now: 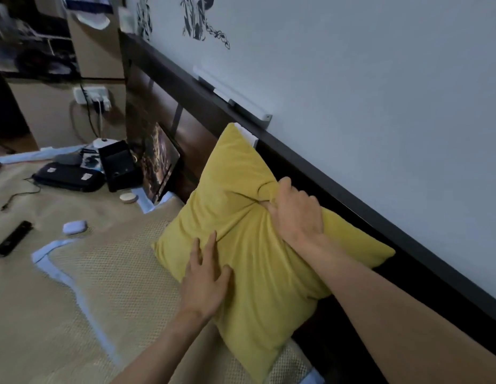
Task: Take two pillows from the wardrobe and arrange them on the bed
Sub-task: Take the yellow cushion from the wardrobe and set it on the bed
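Observation:
A yellow square pillow [255, 273] leans tilted against the dark headboard [338, 173] at the head of the bed [61, 314]. My right hand [295, 212] is bunched into the pillow's upper middle, gripping a fold of its fabric. My left hand [205, 281] lies flat on the pillow's lower left side with fingers spread, pressing it. Only one pillow shows; no wardrobe is in view.
On the beige woven mat lie a black case [66, 177], a black box [117, 164], a leaning tablet [160, 167], a small lilac case [74, 227], a round white puck [128, 197] and a black remote [12, 241]. A wall socket [91, 97] with cables is beyond.

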